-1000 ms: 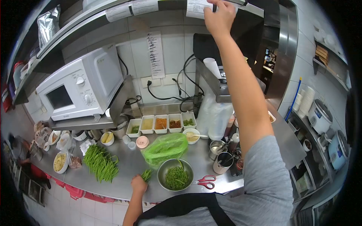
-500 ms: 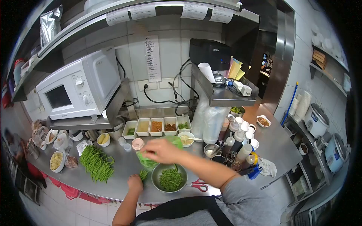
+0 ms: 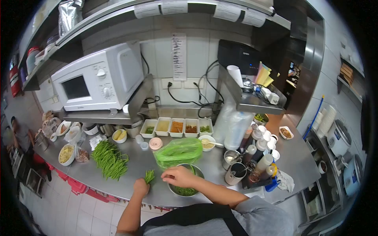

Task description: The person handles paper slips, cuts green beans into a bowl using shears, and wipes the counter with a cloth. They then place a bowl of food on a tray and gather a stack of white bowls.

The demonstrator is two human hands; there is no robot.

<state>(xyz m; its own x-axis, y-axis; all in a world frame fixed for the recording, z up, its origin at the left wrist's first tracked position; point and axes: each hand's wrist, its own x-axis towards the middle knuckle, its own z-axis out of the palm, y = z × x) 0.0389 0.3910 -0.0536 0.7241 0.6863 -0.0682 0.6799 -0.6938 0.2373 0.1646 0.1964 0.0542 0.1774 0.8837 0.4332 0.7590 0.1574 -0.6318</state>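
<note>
Right now my left hand [image 3: 141, 186] sits at the front edge of the steel worktop [image 3: 134, 169], fingers closed around a small bunch of green beans [image 3: 149, 176] whose tips stick up and away from the fist. My right hand [image 3: 178, 176] hovers over the near rim of the metal bowl [image 3: 188, 189], fingers curled downward; I cannot tell whether they pinch anything, since the back of the hand hides them. The bowl holds a layer of cut green pieces, only partly visible behind my wrist.

Judging by how things lie, the job is somewhere in the middle. Some beans are already in the bowl, but a sizeable pile of whole beans [image 3: 110, 159] lies on the worktop to the left, well apart from the bowl, and looks untouched. Just behind the bowl a green plastic bag [image 3: 178, 151] slumps open-mouthed, touching or nearly touching the rim; I cannot say which.

Further back, a row of white containers [image 3: 177, 127] with sauces and garnishes stands under the microwave [image 3: 98, 80] shelf. To the right are metal cups [image 3: 235, 172] and squeeze bottles. A bowl of pale shredded food [image 3: 66, 153] stands at the far left. I see no scissors from this angle, and my arm may be covering them.
</note>
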